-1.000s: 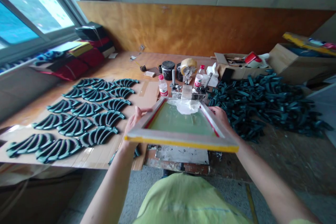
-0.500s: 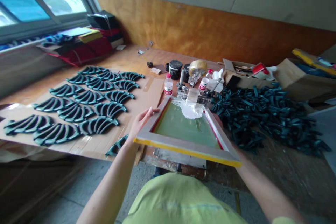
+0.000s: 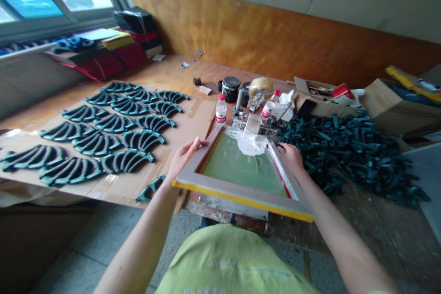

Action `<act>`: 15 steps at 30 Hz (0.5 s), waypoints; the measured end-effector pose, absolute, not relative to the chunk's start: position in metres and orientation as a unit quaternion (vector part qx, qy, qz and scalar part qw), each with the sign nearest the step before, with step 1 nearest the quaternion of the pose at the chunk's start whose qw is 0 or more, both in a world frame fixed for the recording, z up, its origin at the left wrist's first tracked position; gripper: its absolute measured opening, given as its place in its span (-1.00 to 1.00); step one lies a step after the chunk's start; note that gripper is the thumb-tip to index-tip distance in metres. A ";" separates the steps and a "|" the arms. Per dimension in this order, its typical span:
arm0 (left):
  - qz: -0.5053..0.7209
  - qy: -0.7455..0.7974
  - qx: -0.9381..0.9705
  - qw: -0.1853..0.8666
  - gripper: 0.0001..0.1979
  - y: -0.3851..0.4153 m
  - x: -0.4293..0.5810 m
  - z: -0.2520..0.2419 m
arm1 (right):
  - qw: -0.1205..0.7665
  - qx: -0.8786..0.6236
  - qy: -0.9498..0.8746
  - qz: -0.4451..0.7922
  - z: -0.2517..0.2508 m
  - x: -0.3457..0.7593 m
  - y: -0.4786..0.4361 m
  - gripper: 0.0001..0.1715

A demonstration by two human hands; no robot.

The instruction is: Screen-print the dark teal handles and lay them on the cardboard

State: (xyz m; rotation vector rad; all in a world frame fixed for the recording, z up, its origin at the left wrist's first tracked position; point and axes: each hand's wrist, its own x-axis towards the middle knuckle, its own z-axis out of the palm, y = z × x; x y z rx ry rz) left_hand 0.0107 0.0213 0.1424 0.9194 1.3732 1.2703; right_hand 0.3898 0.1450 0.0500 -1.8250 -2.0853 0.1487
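A screen printing frame (image 3: 237, 188) sits tilted in front of me, with green mesh, a yellow-taped front edge and white ink at its far end. A metal clamp holder (image 3: 253, 126) is at that far end. My left hand (image 3: 184, 158) grips the frame's left side, fingers closed at its edge. Beside the right side is my right hand (image 3: 292, 156), fingers curled and partly hidden; whether they hold the frame or a dark part cannot be made out. Dark green, fan-shaped slatted plastic parts (image 3: 98, 142) lie in rows on cardboard (image 3: 193, 131) at left.
A heap of dark green parts (image 3: 344, 147) covers the right of the table. Behind the frame stand a red-capped bottle (image 3: 221, 109), a black tub (image 3: 230, 88) and a tape roll (image 3: 261, 87). Cardboard boxes (image 3: 396, 101) stand far right; a wooden board (image 3: 241, 32) backs the table.
My right hand has come into view from behind the frame's right side, moving slightly outward. My left hand stays at the left side. The view has shifted slightly.
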 end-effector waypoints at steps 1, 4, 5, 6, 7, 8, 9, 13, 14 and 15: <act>0.499 0.583 0.375 0.520 -0.46 0.012 0.009 0.131 | 0.199 -0.646 -0.735 0.054 0.057 0.389 0.148 -0.62; 0.444 0.602 0.346 0.566 -0.38 -0.011 0.009 0.089 | 0.254 -0.579 -0.774 0.036 0.077 0.360 0.155 -0.49; 0.441 0.604 0.339 0.571 -0.31 -0.016 0.010 0.074 | 0.255 -0.546 -0.797 0.022 0.082 0.345 0.158 -0.40; 0.442 0.606 0.337 0.569 -0.24 -0.019 0.011 0.060 | 0.243 -0.522 -0.818 0.005 0.088 0.330 0.160 -0.34; 0.445 0.610 0.338 0.562 -0.18 -0.021 0.012 0.047 | 0.220 -0.509 -0.832 -0.010 0.092 0.315 0.163 -0.32; 0.449 0.614 0.338 0.554 -0.15 -0.022 0.013 0.036 | 0.190 -0.504 -0.842 -0.022 0.096 0.302 0.165 -0.35; 0.452 0.616 0.338 0.550 -0.13 -0.022 0.014 0.027 | 0.158 -0.505 -0.848 -0.029 0.098 0.292 0.168 -0.42; 0.444 0.613 0.334 0.562 -0.15 -0.018 0.012 0.011 | 0.031 -0.527 -0.849 -0.001 0.095 0.272 0.168 -0.77; 0.441 0.611 0.332 0.567 -0.16 -0.017 0.011 0.010 | 0.017 -0.529 -0.848 0.009 0.091 0.271 0.164 -0.82; 0.439 0.610 0.329 0.572 -0.16 -0.017 0.010 0.009 | 0.012 -0.525 -0.851 0.015 0.088 0.272 0.159 -0.86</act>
